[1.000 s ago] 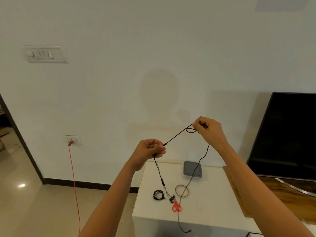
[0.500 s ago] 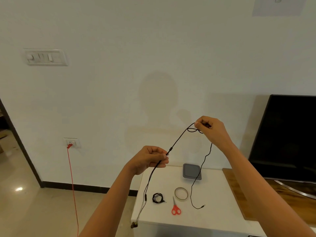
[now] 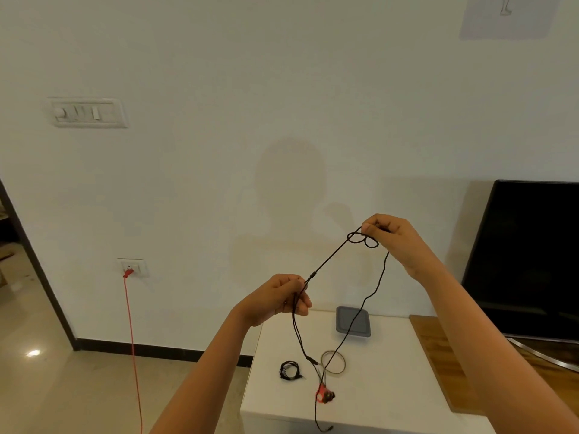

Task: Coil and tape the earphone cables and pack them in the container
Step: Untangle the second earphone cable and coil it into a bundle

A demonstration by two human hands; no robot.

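A long black earphone cable [image 3: 330, 259] stretches in the air between both hands. My right hand [image 3: 390, 236], higher and to the right, pinches small loops of it. My left hand [image 3: 279, 297] grips the cable lower down. Two strands hang from the hands to the white table [image 3: 391, 386], one with earbuds near the red scissors [image 3: 322, 394]. A second, coiled black earphone cable [image 3: 289, 369] lies on the table. A tape roll [image 3: 333, 363] lies beside it. The grey lidded container [image 3: 353, 321] sits at the table's back.
A wooden unit [image 3: 438, 355] with a black TV [image 3: 532, 255] stands to the right of the table. A red cord [image 3: 133, 339] hangs from a wall socket at left. Tiled floor lies left of the table.
The hanging strands have swung back over the table toward the scissors. Both hands stay in nearly the same place, still holding the cable.
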